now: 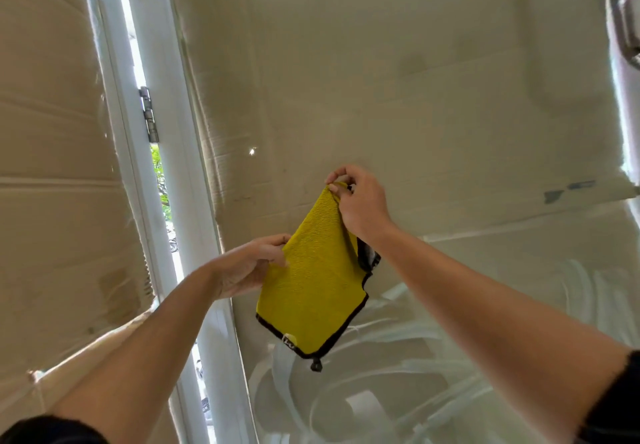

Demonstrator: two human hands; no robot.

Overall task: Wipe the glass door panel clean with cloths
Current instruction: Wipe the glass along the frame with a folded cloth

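While it is held up in front of the middle of the glass door panel (467,288), the yellow cloth (311,288) is kept off the glass by both hands and hangs as a slanted, stretched shape. Its long axis is set steeply, running from the top corner, which points up and slightly to the right, down to the bottom corner, which points down towards the lower part of the panel. The top corner is pinched between the thumb and curled fingers of the right hand (360,201). The cloth's left edge, about a third of the way down, is gripped by the left hand (249,267), whose fingers are curled round it. A black edging (332,336) is seen along the lower edges, and a small black tab (316,364) dangles from the bottom corner. A darker reverse side is glimpsed where the right edge is folded back. White swirled smears (398,346) are spread across the lower part of the panel, and brown cardboard (381,80) is seen through its upper part. A white frame (114,97) with a metal hinge (149,114) stands at the panel's left side. Dark sleeves (616,395) are seen at the bottom of the view.
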